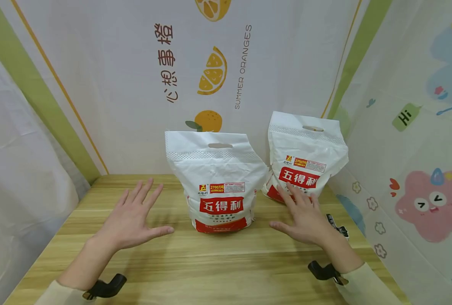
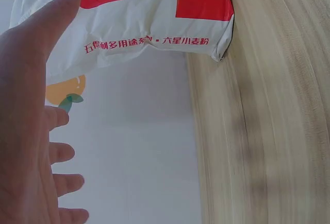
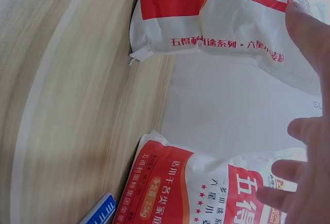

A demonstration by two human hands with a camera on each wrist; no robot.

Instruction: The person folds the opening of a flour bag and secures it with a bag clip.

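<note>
Two white flour bags with red labels and cut-out handles stand upright on the wooden table point(image 1: 165, 271). The nearer flour bag point(image 1: 218, 178) is in the middle, and the other flour bag point(image 1: 306, 156) stands behind it to the right. My left hand point(image 1: 130, 220), fingers spread, hovers left of the middle bag, apart from it. My right hand point(image 1: 302, 216) is spread to the right of that bag, its fingertips overlapping the rear bag's lower label in the head view. Neither hand holds anything. In the right wrist view both bags, the middle bag point(image 3: 221, 33) and the rear bag point(image 3: 180, 188), show beside the fingers.
A small dark item with white markings point(image 1: 337, 226) lies by my right wrist; the right wrist view shows a blue edge with white marks point(image 3: 100, 211). A printed curtain point(image 1: 134, 106) hangs behind the table, and another patterned curtain point(image 1: 401, 148) borders the right side.
</note>
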